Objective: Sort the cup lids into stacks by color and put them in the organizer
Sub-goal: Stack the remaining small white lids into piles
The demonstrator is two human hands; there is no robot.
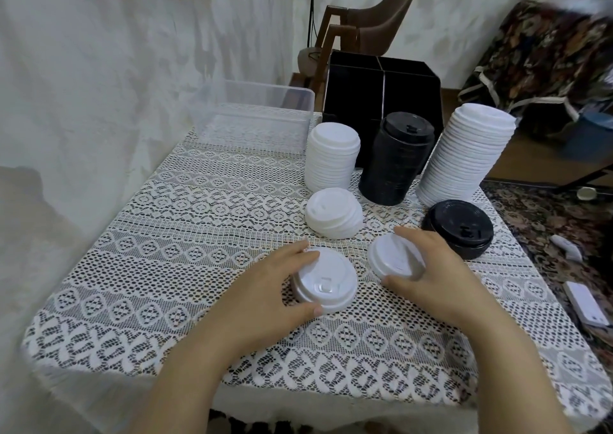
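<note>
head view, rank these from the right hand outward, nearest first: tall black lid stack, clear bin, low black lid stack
From the right hand, which grips white lids:
1. low black lid stack, just beyond its fingers, right side
2. tall black lid stack, farther back, mid-table
3. clear bin, far back-left corner

Holding a white lid pile [326, 279] at 6 o'clock with the left hand [265, 287], another white pile [393, 256] at 4 o'clock with the right hand [438, 268]. Facing a tall black pile [396, 158] at 1 o'clock.
</note>
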